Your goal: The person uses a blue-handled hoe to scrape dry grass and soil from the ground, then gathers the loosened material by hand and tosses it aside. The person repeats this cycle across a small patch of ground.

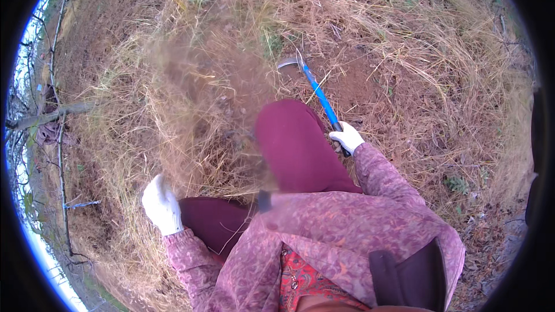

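My right hand (347, 138), in a white knit glove, grips the black lower end of a long blue-handled sickle (320, 91). The tool points up and away from me. Its curved metal blade (288, 62) rests at or just above a patch of bare reddish soil (351, 80). My left hand (161, 208), gloved in white too, is curled beside my left knee, over dry grass (130, 225). Its fingers are partly blurred and turned from view, so whether they hold any stalks cannot be told.
My bent right knee (290, 143) in maroon trousers lies between the hands. Loose dry grass (403, 56) covers the ground around me. At the far left, a thin bare branch (58, 73) and a thicker limb (56, 115) with dark cloth (48, 132) stick out.
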Demonstrator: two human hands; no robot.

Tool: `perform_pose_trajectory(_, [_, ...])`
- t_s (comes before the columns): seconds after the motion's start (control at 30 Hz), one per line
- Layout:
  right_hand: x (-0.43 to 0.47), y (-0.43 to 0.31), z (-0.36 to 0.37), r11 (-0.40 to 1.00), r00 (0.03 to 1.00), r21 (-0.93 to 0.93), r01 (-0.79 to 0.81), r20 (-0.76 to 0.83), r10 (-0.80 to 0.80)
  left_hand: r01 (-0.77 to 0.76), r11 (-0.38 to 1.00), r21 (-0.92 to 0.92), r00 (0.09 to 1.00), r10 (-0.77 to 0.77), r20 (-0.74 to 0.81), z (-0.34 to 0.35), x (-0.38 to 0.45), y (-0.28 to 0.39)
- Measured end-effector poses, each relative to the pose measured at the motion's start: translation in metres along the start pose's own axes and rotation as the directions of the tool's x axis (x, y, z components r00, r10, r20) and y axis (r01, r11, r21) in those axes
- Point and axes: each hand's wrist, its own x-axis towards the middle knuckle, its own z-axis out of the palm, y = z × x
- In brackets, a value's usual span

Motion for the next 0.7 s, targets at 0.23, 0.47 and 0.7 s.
perform_pose_trajectory(0.23, [0.085,-0.066,0.049,0.999,0.997,0.003,0.052,0.053,-0.052,0.219,0.970,-0.103,0.955,-0.192,0.225,0.027,0.012,0.001])
perform_pose_trajectory(0.47, [0.119,-0.098,0.037,0.905,0.975,0.401,-0.144,0.216,0.059,0.274,0.936,-0.223,0.937,-0.206,0.284,0.030,0.012,-0.004])
perform_pose_trajectory(0.7, [0.204,-0.162,0.108,0.488,0.967,0.842,-0.231,0.254,0.020,0.284,0.946,-0.159,0.914,-0.217,0.344,0.037,0.021,0.002])
